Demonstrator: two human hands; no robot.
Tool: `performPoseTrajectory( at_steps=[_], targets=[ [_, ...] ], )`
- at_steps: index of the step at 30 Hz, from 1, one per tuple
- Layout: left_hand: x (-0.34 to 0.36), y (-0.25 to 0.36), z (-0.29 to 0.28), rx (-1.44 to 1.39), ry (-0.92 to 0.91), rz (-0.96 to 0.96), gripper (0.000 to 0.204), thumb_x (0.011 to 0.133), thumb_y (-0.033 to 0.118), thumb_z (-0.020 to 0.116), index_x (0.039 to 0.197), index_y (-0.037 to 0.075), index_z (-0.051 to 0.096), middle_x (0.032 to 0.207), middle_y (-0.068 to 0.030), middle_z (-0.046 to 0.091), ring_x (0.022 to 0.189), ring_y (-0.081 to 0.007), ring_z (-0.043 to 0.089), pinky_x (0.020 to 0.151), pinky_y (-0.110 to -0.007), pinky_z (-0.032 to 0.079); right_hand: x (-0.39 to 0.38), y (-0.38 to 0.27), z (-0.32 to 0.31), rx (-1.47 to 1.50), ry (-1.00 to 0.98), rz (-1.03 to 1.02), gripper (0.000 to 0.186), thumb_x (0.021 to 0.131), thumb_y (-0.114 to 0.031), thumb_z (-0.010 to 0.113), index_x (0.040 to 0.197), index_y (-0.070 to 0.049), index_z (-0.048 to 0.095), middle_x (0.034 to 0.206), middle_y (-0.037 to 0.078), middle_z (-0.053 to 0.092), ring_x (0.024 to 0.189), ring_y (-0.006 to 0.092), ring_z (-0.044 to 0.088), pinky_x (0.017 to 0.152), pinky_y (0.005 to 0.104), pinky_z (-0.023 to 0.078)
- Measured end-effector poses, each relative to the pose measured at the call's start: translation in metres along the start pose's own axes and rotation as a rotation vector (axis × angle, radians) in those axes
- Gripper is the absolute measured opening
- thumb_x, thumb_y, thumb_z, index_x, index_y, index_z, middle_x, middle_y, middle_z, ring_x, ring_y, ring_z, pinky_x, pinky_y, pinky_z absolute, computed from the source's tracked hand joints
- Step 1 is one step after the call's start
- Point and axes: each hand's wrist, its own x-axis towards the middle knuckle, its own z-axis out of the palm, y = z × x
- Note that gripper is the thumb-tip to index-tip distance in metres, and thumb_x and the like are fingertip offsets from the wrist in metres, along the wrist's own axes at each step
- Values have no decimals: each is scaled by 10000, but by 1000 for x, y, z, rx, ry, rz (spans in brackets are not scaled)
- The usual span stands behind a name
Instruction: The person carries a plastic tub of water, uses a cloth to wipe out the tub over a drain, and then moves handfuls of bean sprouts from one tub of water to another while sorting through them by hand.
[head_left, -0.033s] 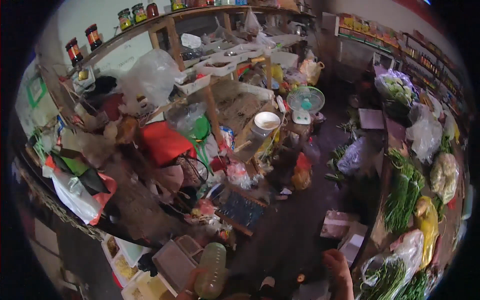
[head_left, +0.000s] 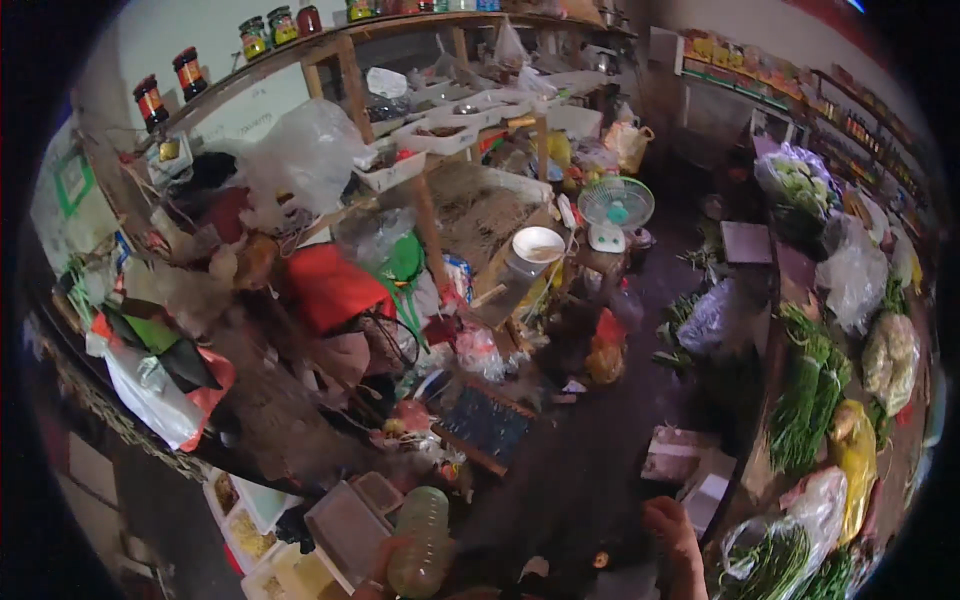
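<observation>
At the lower middle, my left hand is closed on a large, pale green, translucent ribbed plastic bottle. The bottle stands nearly upright and covers part of my fingers. To the right, my right hand hangs over the floor with its fingers curled in. No object shows in it. Nearest to that hand are a pale pinkish box and a white box on the floor. Left of the bottle sits a grey lidded plastic container, beside tubs of yellowish food.
Along the right, a long counter holds bundles of green stalks, bagged greens and a yellow bag. A cluttered wooden shelf with white trays stands at the left. A green fan and a purple bag flank the aisle.
The view has shifted slightly, so the fan and counter sit a little farther right. The bottle has moved slightly left and its base hangs a touch differently. My right hand looks nearly unchanged.
</observation>
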Motion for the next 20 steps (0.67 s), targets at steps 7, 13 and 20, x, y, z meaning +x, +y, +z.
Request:
performPoseTrajectory(
  at_steps=[7, 13, 20],
  targets=[
    [42, 35, 3, -119, 102, 123, 541, 789, 371, 542, 1178, -3, 520, 1056, -163, 617, 938, -310, 609, 826, -430, 505, 143, -18, 39, -72, -272, -268, 240, 844, -221, 627, 975, -21, 628, 791, 16, 606, 693, 96, 549, 627, 263, 448],
    [91, 63, 26, -201, 133, 185, 517, 795, 352, 543, 1171, -2, 525, 1054, -160, 619, 939, -310, 609, 830, -432, 505, 263, -52, 55, -604, -378, -586, 230, 849, -207, 623, 989, -25, 621, 780, 10, 592, 704, 102, 553, 605, 251, 452],
    [116, 87, 84, -168, 263, 390, 486, 808, 327, 539, 1164, -4, 529, 1058, -161, 622, 959, -318, 603, 868, -438, 488, 302, -227, 158, -164, -578, -262, 278, 850, -227, 634, 1067, -56, 602, 821, 17, 600, 730, 101, 554, 641, 262, 458]
  ],
)
